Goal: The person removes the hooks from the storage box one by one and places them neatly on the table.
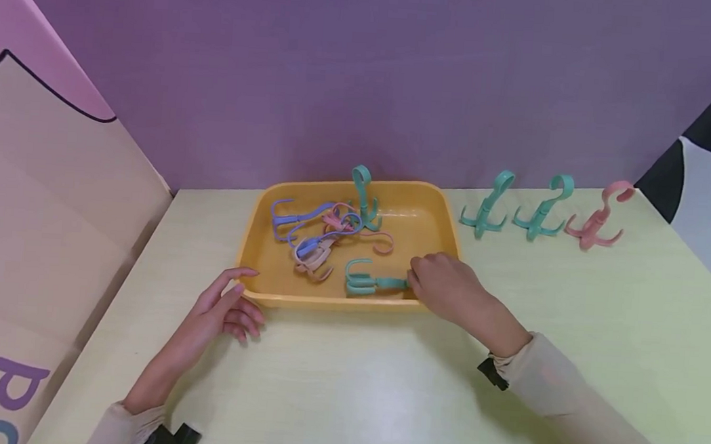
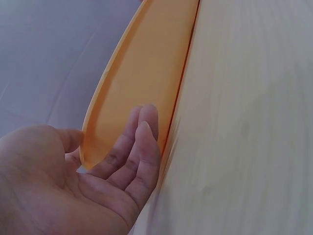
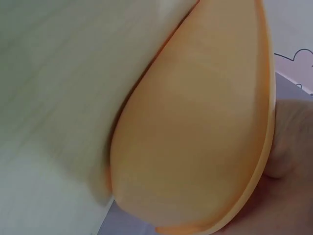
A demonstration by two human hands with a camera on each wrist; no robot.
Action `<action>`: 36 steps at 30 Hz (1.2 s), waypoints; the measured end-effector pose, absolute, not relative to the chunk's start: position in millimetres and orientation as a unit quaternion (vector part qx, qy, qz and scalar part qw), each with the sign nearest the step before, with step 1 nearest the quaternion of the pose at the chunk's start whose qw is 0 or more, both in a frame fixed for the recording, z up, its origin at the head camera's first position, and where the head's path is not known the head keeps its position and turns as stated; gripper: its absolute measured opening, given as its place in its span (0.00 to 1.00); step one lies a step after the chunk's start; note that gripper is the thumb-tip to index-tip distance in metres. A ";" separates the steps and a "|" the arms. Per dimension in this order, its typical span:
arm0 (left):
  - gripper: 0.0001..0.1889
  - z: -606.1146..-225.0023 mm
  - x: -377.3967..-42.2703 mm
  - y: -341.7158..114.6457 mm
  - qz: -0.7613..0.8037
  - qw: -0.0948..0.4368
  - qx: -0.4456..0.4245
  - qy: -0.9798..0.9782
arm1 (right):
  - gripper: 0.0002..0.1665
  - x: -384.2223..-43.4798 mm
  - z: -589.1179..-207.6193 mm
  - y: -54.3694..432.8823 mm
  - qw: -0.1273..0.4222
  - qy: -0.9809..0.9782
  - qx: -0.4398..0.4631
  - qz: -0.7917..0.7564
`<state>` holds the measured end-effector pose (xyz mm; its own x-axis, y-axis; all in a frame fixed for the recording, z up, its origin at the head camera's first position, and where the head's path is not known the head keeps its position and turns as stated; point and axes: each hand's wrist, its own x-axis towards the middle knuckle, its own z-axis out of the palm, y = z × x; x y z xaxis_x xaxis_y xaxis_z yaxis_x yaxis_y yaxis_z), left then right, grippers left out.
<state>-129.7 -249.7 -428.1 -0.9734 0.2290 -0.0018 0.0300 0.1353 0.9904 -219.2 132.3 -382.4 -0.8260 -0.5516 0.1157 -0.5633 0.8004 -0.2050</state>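
Note:
In the head view my right hand reaches over the near right corner of the yellow tray. Its fingers grip the end of a green multi-prong hook, whose prongs point left; the gripped end is hidden. My left hand pinches the tray's rim at the near left corner, other fingers loosely spread beside the outer wall. Inside the tray, another green hook stands with its curl up. Purple hooks, a pink hook and a beige-pink hook lie tangled.
Right of the tray, two green hooks and a pink hook stand in a row on the pale wooden table. A purple wall panel rises along the table's back edge, and a printed panel flanks the left.

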 end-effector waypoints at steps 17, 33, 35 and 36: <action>0.25 -427.7 -129.4 -250.0 0.646 0.073 0.092 0.754 | 0.20 -220.1 -384.4 131.9 0.029 -0.948 0.290 0.123; 0.24 -425.8 -125.4 -252.8 0.644 0.070 0.103 0.755 | 0.20 -213.7 -360.5 127.1 0.118 -0.909 0.324 0.234; 0.25 -425.9 -126.1 -252.0 0.644 0.070 0.102 0.755 | 0.19 -211.6 -359.4 126.9 0.135 -0.904 0.329 0.238; 0.25 -426.0 -126.5 -251.6 0.644 0.071 0.101 0.755 | 0.19 -210.6 -359.1 127.0 0.143 -0.901 0.332 0.240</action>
<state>-126.5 -251.6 -426.0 -0.9694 0.2442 0.0235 0.0617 0.1498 0.9868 -210.6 127.0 -359.1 -0.7389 -0.5295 0.4168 -0.6666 0.6646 -0.3376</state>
